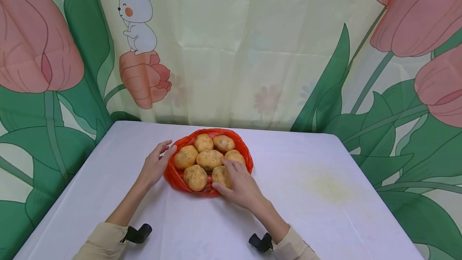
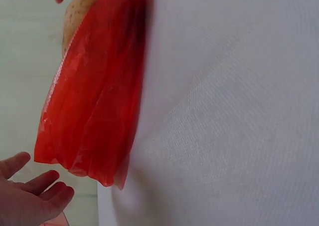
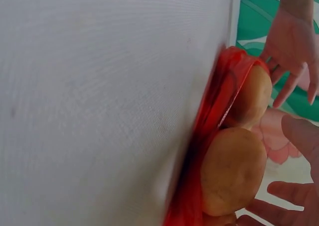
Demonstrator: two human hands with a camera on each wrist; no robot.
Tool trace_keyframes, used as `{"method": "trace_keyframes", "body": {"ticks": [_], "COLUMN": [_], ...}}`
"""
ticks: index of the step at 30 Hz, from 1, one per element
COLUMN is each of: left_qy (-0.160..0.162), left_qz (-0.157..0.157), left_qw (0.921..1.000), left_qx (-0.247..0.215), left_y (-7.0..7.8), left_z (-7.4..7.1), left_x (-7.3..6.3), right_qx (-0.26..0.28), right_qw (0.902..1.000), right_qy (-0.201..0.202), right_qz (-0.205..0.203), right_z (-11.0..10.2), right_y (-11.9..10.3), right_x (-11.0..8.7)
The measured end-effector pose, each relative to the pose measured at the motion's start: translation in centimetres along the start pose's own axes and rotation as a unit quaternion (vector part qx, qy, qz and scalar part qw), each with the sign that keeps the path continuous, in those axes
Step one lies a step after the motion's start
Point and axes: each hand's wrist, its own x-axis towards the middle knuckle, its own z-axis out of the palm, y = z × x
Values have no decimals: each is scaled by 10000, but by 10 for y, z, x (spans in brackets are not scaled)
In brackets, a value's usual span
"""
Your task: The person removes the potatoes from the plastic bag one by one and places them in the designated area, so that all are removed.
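Note:
Several potatoes lie in a red plastic bag whose mouth is spread wide on the table. My right hand reaches over the bag's front right side, fingers spread around the front right potato. In the right wrist view, the fingers and thumb stand apart beside a potato; whether they touch it I cannot tell. My left hand is at the bag's left rim with loosely extended fingers and grips nothing. The left wrist view has the left hand just off the bag's edge.
A white cloth covers the table, with a faint yellowish stain to the right. Behind it hangs a curtain printed with tulips, a rabbit and a carrot. Black wrist cameras sit at both beige sleeves.

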Motion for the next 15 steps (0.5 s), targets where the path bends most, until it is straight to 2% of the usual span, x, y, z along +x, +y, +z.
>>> {"method": "trace_keyframes", "body": {"ticks": [8,15], "left_qy": [-172,-300], "left_qz": [-297,-46], "left_qw": [9993,9989], "left_qx": [171,363], "left_y": [-9,-15], "left_z": [3,5], "left_x": [9,11], "right_qx": [-588,-630], "right_qw": [9975,9965], "right_qy": [-332,-522], "right_qz": [-225,-145], "right_z": [4,6], "right_y": [-2,-3], "right_x": [3,4]}}
